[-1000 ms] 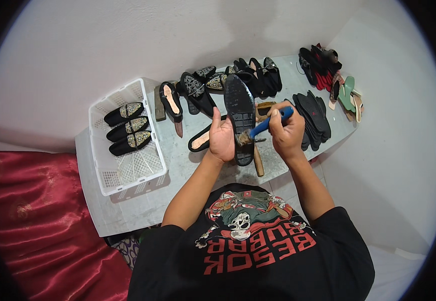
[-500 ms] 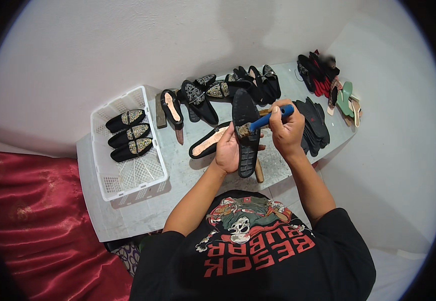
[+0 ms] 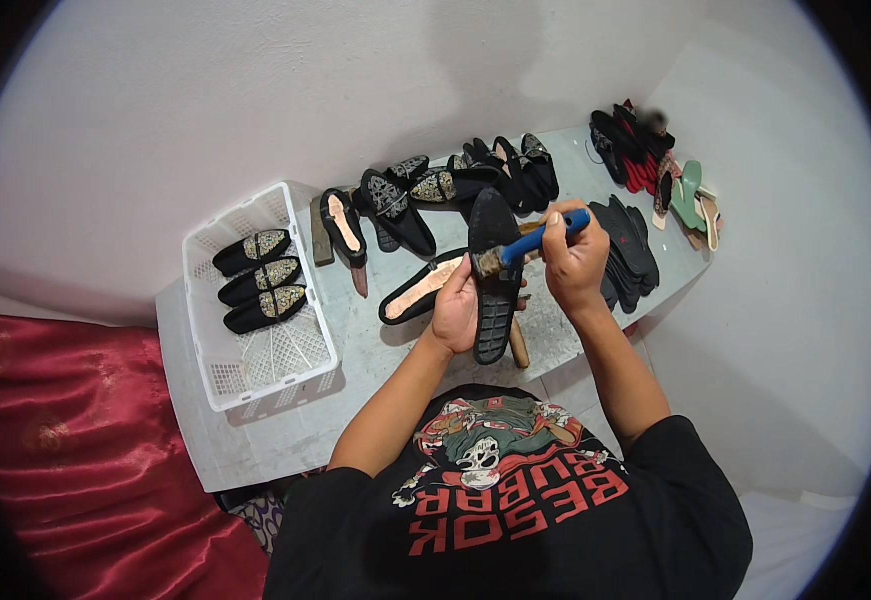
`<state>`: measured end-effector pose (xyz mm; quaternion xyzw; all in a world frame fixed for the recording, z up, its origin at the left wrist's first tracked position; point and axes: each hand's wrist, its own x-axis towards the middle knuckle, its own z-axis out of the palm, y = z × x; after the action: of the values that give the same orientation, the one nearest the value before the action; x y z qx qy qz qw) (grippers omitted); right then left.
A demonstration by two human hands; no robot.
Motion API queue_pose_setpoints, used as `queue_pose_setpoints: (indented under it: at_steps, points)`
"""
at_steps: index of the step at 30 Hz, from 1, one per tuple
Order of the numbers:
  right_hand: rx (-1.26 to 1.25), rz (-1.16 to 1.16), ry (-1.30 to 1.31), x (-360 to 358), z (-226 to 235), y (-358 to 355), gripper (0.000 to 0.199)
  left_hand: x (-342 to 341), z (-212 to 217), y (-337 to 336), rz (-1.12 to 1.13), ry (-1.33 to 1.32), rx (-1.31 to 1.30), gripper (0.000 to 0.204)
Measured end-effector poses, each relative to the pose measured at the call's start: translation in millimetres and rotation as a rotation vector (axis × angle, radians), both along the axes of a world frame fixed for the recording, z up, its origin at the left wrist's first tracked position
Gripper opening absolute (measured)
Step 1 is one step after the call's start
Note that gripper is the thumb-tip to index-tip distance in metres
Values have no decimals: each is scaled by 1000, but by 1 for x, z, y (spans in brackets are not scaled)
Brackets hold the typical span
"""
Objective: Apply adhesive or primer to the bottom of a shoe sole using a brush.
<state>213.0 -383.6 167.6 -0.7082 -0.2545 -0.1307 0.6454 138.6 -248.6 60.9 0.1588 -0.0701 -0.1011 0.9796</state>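
My left hand (image 3: 455,312) is closed around the edges of a black shoe sole (image 3: 495,310), which stands lengthwise above the table. In my right hand (image 3: 577,260) is a brush (image 3: 545,238) with a blue handle, gripped near its end. Its bristle end, brownish and caked, rests against the middle of the sole. Behind my left hand lies a black shoe (image 3: 415,292) with its pale underside showing. A wooden handle (image 3: 519,345) sticks out on the table just right of the sole's lower end; its other end is hidden.
On the left stands a white plastic basket (image 3: 330,362) holding 3 black shoes with patterned fronts (image 3: 265,308). More black shoes (image 3: 395,208) line the table's wall side. At right are stacked dark soles (image 3: 627,250), black and red pieces (image 3: 637,150) and green soles (image 3: 690,195).
The sole has dropped slightly toward me in view. Both hands keep their grips, and the brush still touches the sole's middle.
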Motion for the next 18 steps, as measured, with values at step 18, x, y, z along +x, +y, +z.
queue_pose_setpoints:
  at_steps: [18]
  points:
    - [-39,-97,-174,32,4,-4,17,-2,-7,-3,-10,-48,23,64]
